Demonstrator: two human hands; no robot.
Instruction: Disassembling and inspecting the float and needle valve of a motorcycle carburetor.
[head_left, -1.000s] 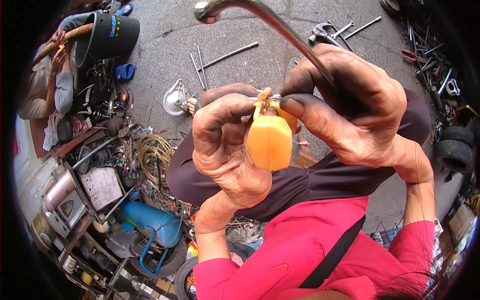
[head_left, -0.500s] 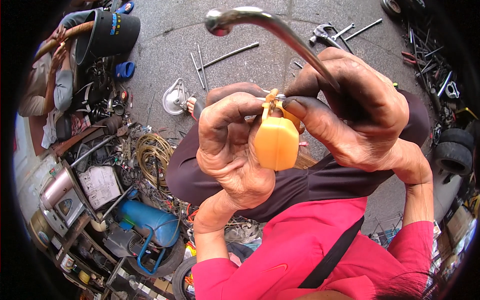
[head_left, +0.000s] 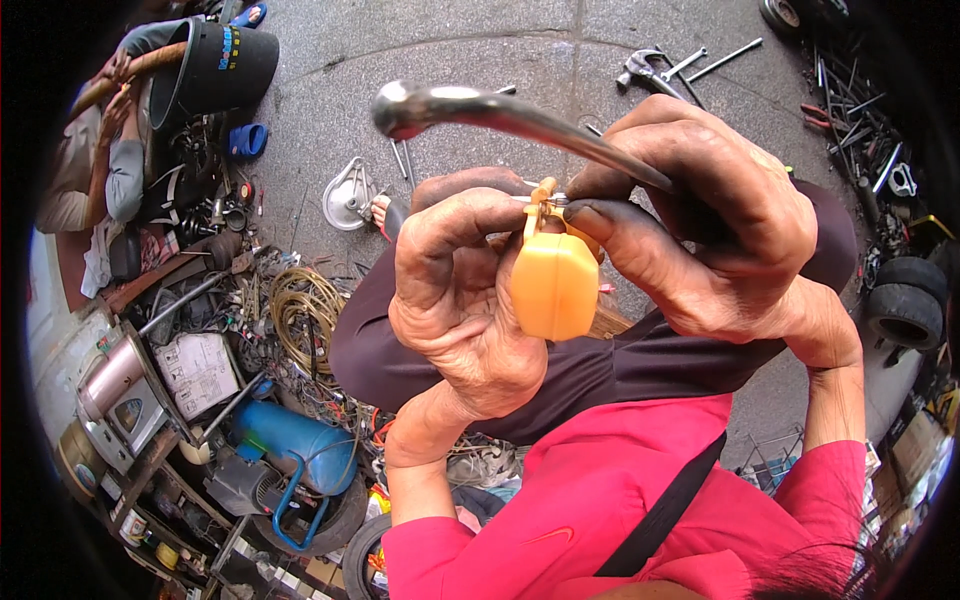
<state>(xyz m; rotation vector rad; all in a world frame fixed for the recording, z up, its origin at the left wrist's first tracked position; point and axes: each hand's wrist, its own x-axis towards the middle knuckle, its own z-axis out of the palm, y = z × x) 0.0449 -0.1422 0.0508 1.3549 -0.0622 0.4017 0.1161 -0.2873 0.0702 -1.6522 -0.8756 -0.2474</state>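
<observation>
My left hand (head_left: 455,295), fingers curled and blackened, holds a yellow-orange plastic part (head_left: 553,288) with two rounded bodies and a narrow bracket (head_left: 545,200) on top. My right hand (head_left: 700,230) pinches with thumb and forefinger at a tiny silver piece beside that bracket, too small to make out. A bent chrome rod (head_left: 510,117) with a ball end runs into the curled fingers of my right hand, which is closed on it, and sticks up and leftward over the plastic part.
A person (head_left: 90,180) at left grips a brown length beside a black bucket (head_left: 235,75). Tools (head_left: 665,75), a metal disc part (head_left: 348,195), coiled hose (head_left: 305,320), a blue compressor tank (head_left: 295,445) and stacked tyres (head_left: 905,310) surround my crossed legs (head_left: 380,350).
The chrome rod's ball end has swung down and to the left. Both hands and the plastic part have shifted slightly to the right since the earliest frame, keeping their hold.
</observation>
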